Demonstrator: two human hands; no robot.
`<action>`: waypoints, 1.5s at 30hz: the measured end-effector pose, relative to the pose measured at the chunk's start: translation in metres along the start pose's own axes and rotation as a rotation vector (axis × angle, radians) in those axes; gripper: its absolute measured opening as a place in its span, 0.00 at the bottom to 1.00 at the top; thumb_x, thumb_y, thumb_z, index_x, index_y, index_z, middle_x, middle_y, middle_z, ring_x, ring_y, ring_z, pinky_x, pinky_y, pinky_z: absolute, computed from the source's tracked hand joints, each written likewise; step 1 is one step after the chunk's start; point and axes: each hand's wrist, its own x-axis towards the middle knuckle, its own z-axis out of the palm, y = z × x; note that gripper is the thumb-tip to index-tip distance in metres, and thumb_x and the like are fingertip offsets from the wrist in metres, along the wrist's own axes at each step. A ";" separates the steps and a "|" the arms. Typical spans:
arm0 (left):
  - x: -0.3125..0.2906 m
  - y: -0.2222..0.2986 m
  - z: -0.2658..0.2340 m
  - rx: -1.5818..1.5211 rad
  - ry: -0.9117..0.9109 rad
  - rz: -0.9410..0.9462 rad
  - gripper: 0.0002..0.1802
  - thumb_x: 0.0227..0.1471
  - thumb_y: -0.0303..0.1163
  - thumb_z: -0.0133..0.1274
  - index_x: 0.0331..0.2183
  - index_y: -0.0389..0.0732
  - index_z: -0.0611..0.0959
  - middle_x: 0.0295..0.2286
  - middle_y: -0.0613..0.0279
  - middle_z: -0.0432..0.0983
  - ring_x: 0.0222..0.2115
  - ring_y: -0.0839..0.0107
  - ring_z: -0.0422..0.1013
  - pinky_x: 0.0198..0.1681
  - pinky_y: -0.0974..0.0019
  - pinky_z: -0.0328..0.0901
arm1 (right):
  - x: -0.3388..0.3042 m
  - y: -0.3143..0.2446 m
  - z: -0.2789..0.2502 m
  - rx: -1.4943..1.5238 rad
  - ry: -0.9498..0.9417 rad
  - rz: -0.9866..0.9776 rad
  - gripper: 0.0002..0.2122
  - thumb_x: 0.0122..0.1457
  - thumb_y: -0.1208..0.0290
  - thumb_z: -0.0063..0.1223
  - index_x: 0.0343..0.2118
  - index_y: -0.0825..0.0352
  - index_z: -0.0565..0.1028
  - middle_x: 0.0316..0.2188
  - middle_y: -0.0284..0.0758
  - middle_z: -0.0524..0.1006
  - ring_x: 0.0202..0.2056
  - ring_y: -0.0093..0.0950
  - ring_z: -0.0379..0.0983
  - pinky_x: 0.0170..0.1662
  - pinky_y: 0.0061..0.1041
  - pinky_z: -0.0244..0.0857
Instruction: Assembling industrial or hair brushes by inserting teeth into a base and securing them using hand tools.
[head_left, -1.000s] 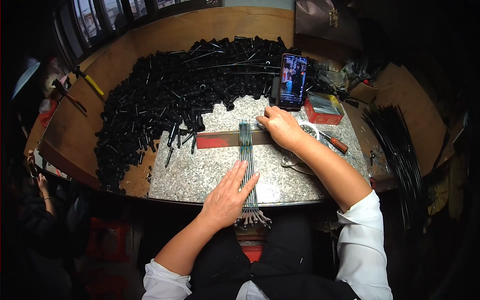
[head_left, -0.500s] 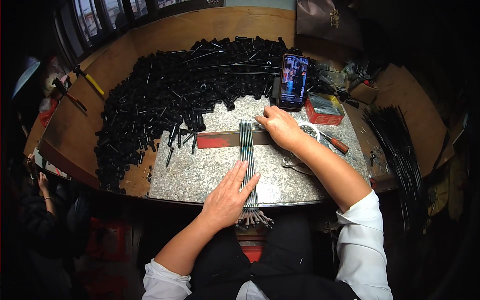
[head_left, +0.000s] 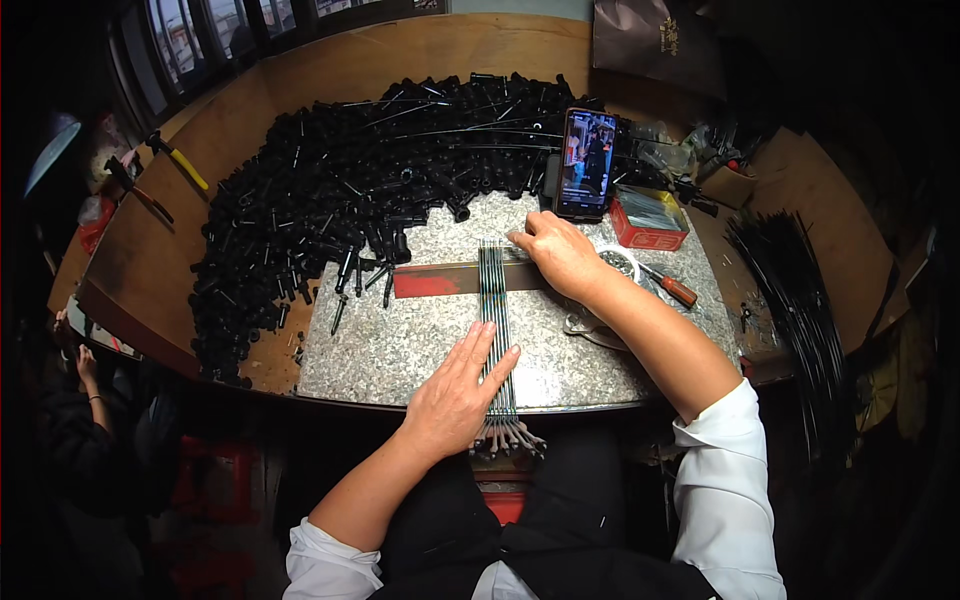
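The thin rods (head_left: 493, 285) run straight away from me under my flat left hand (head_left: 455, 390), their far ends just left of my right hand (head_left: 562, 255), whose grip I cannot tell.

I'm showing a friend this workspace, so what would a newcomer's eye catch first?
Probably the heap of small black tubular parts along the back and left of the speckled grey stone slab. Then the lit, upright rectangular phone at the slab's back right. Centrally, the bare left hand rests on a row of thin, dark rods.
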 end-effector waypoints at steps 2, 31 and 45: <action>0.000 0.000 0.000 -0.003 0.000 -0.001 0.32 0.43 0.19 0.45 0.55 0.39 0.67 0.54 0.35 0.56 0.57 0.45 0.54 0.59 0.53 0.52 | 0.001 0.000 0.001 0.001 -0.001 -0.015 0.09 0.51 0.73 0.45 0.33 0.66 0.76 0.30 0.39 0.70 0.38 0.36 0.69 0.40 0.34 0.65; 0.000 -0.002 0.002 0.082 -0.066 -0.005 0.31 0.47 0.30 0.48 0.55 0.41 0.66 0.56 0.44 0.56 0.58 0.46 0.52 0.58 0.46 0.50 | -0.058 0.157 -0.063 -0.236 -0.226 0.631 0.07 0.45 0.77 0.53 0.29 0.66 0.80 0.31 0.47 0.77 0.36 0.42 0.75 0.40 0.36 0.69; 0.002 0.001 -0.001 0.078 -0.030 0.005 0.41 0.44 0.57 0.51 0.54 0.41 0.67 0.55 0.45 0.58 0.57 0.48 0.53 0.57 0.46 0.51 | -0.055 0.169 -0.067 -0.205 -0.372 0.507 0.06 0.43 0.80 0.52 0.26 0.69 0.78 0.27 0.47 0.76 0.32 0.44 0.74 0.35 0.35 0.68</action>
